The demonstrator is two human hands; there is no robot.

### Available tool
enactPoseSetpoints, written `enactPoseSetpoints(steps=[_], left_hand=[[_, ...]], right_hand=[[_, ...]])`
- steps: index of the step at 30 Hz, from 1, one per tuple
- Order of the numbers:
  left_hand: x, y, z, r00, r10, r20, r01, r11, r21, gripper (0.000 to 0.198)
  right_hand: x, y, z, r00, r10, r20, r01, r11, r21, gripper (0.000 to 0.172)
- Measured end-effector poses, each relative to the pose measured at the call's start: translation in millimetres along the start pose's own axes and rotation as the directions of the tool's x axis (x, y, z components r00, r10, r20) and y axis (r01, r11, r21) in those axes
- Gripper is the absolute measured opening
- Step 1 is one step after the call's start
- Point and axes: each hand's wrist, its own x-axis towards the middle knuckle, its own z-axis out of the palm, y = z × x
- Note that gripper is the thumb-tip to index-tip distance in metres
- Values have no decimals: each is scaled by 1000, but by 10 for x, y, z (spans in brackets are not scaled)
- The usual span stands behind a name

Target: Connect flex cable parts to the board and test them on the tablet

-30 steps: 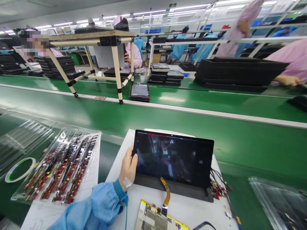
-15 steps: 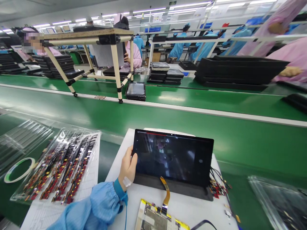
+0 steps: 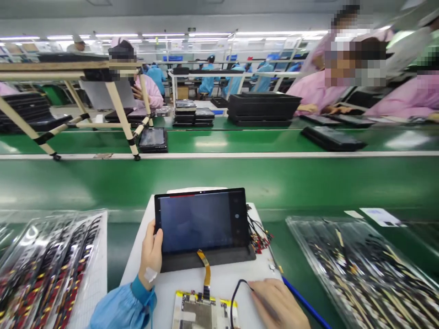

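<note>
A dark tablet screen (image 3: 200, 221) is tilted up on a black stand (image 3: 212, 261) over the white board. My left hand (image 3: 152, 253) grips its left edge, thumb in front. An orange flex cable (image 3: 206, 269) runs from beneath the screen to an opened device with a bare circuit assembly (image 3: 195, 315). To the right of that device, my right hand (image 3: 279, 304) is closed on a dark, slim tool, blurred by motion, beside a thin black cable (image 3: 235, 294).
Clear trays of parts lie at left (image 3: 51, 269) and right (image 3: 356, 274). A green conveyor (image 3: 274, 180) crosses behind. Beyond stand a pipe-legged rack (image 3: 120, 114), black bins (image 3: 262, 108) and several seated people. Red-black wired parts (image 3: 260, 240) sit beside the screen.
The view has swung right and levelled. My right hand has come into view at the lower right with the dark tool. My left hand still holds the screen's edge.
</note>
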Motion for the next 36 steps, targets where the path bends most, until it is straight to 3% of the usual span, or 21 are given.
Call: enactPoseSetpoints(steps=[9,17,22,25,30,36], left_hand=[[47,41,-19,999,17,-36,-17,1000,0,38],[65,47,3,999,31,-43,-34,998,-59,35],[66,73,17,998,42,-42,-44,998,-51,33],[56,76,22,999,41,-30,-42,998,-51,34],[37,81,33,999,28,-24,-29,998,-52,34],[27,108,30,1000,19,-10,-20,999,-47,31]], right_hand=[[175,-108,-20,996,-76,-51,67,985,-161,20],[481,-176,23,992,-127,23,129,984,-121,36],[699,-207,178,982,-187,23,189,974,-124,31],[769,-242,223,964,-255,82,266,947,-178,31],[825,-285,206,937,-315,150,343,911,-229,33],[874,-317,155,923,-357,146,383,891,-244,33]])
